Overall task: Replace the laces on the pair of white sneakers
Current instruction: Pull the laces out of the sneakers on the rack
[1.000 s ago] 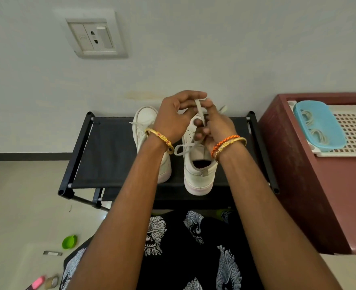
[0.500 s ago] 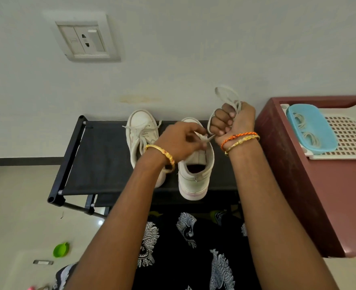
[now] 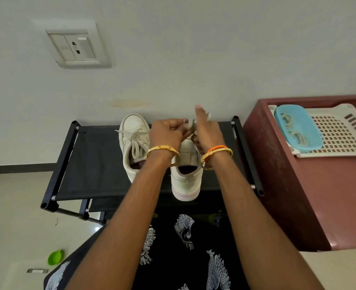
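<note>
Two white sneakers stand side by side on a black fabric rack (image 3: 93, 164). The left sneaker (image 3: 134, 143) is laced and its bow is loosened. The right sneaker (image 3: 186, 181) shows its heel and open mouth; my hands hide its front. My left hand (image 3: 168, 132) pinches a pale lace (image 3: 190, 124) just above the right sneaker. My right hand (image 3: 206, 130) is beside it, fingers curled round the same bunched lace, one finger blurred and pointing up. Both hands meet over the shoe's tongue.
A maroon cabinet (image 3: 319, 195) stands at the right, bearing a white perforated tray (image 3: 340, 139) and a blue basket (image 3: 298, 126) with several coiled laces inside. A wall socket (image 3: 76, 47) is above. A green lid (image 3: 55, 257) lies on the floor at left.
My right hand, which had pulled the lace up and to the right, has come back down beside my left hand over the right sneaker. The lace is now bunched between both hands.
</note>
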A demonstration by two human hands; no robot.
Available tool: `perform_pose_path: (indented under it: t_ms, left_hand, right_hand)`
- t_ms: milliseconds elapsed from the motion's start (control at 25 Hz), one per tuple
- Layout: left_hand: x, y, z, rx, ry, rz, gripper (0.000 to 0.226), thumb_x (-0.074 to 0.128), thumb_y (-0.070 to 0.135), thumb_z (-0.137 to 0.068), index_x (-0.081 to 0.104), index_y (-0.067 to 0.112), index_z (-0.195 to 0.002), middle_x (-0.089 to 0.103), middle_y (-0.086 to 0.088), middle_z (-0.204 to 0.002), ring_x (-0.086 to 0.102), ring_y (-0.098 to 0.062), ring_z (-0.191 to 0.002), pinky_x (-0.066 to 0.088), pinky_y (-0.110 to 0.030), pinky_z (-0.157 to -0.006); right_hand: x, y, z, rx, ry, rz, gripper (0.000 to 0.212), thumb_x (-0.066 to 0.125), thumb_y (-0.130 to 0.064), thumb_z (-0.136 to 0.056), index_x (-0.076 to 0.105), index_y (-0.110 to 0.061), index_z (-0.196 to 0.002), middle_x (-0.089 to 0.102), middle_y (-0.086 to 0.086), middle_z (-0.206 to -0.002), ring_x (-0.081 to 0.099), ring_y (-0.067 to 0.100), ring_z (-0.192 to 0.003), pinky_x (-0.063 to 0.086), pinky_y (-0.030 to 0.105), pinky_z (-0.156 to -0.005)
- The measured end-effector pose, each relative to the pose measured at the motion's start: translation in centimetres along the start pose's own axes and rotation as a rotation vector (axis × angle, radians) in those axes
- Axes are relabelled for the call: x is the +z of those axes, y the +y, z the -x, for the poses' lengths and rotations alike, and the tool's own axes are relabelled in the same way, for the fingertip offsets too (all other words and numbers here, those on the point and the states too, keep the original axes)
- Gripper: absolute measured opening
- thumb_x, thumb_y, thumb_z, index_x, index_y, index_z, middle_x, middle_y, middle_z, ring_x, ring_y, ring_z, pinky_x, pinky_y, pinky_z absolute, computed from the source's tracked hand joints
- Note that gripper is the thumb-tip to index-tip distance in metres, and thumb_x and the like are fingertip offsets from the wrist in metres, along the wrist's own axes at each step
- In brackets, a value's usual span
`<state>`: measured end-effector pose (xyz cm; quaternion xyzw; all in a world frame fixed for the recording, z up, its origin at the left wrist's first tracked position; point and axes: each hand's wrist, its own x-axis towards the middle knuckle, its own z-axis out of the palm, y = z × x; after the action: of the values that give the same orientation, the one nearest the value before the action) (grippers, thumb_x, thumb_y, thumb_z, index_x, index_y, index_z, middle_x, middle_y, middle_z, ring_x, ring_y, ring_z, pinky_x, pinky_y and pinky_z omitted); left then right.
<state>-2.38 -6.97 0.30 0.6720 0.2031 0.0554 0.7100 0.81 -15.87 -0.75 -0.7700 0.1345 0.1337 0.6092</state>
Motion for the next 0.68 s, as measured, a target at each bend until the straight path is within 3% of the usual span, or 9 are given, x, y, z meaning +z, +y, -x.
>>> perform_pose_path:
  t_ms: [80, 200, 360, 480, 560, 680]
  left_hand:
    - [0.6, -0.4, 0.5, 0.129, 0.093, -0.198, 0.016, 0.065, -0.001, -0.083, 0.072, -0.001, -0.097, 0.071, -0.008, -0.084, 0.068, -0.013, -0.073, 0.057, -0.023, -0.075]
    - [1.4, -0.6, 1.6, 0.305, 0.135, -0.458, 0.015, 0.066, 0.007, -0.082, 0.076, 0.01, -0.093, 0.072, 0.002, -0.084, 0.064, -0.008, -0.075, 0.052, -0.023, -0.076]
    - [1.8, -1.2, 2.1, 0.228, -0.039, -0.476, 0.02, 0.058, 0.008, -0.09, 0.07, 0.009, -0.106, 0.071, -0.005, -0.099, 0.065, -0.016, -0.092, 0.05, -0.025, -0.09]
    - [2.0, -1.9, 2.6, 0.168, -0.031, -0.713, 0.02, 0.058, 0.022, -0.092, 0.064, 0.007, -0.103, 0.066, -0.004, -0.097, 0.058, -0.013, -0.086, 0.042, -0.018, -0.077]
    - [2.8, -2.4, 3.0, 0.103, -0.071, -0.849, 0.032, 0.057, 0.032, -0.091, 0.062, 0.002, -0.099, 0.064, -0.011, -0.091, 0.057, -0.019, -0.082, 0.039, -0.023, -0.072]
    - [4.0, -3.0, 3.2, 0.032, -0.169, -1.05, 0.043, 0.051, 0.039, -0.094, 0.062, -0.001, -0.105, 0.065, -0.017, -0.101, 0.061, -0.029, -0.096, 0.044, -0.03, -0.077]
  right_hand:
    - [0.1, 0.2, 0.7, -0.042, -0.009, 0.076, 0.057, 0.044, -0.071, -0.081, 0.052, -0.018, -0.063, 0.054, 0.002, -0.068, 0.048, 0.016, -0.057, 0.034, 0.027, -0.052]
    - [-0.3, 0.6, 1.3, -0.058, 0.101, 0.034, 0.046, 0.052, -0.054, -0.088, 0.056, -0.01, -0.076, 0.057, 0.005, -0.071, 0.053, 0.017, -0.06, 0.037, 0.026, -0.054]
    - [-2.2, 1.4, 1.1, 0.001, 0.239, -0.176, 0.036, 0.046, -0.03, -0.096, 0.059, -0.007, -0.072, 0.052, 0.002, -0.059, 0.049, 0.013, -0.05, 0.036, 0.023, -0.049]
    - [-4.6, 1.7, 1.7, 0.047, 0.12, -0.433, 0.032, 0.041, -0.018, -0.098, 0.053, -0.007, -0.071, 0.04, 0.0, -0.045, 0.03, 0.007, -0.028, 0.022, 0.013, -0.034]
    - [-6.5, 1.6, 2.4, 0.048, 0.084, -0.481, 0.026, 0.039, -0.013, -0.098, 0.051, -0.006, -0.076, 0.043, 0.004, -0.051, 0.028, 0.006, -0.027, 0.02, 0.012, -0.033]
    - [-10.2, 1.4, 2.8, 0.076, 0.125, -0.428, 0.028, 0.039, -0.012, -0.097, 0.049, -0.006, -0.071, 0.049, 0.007, -0.057, 0.034, 0.007, -0.031, 0.023, 0.015, -0.033]
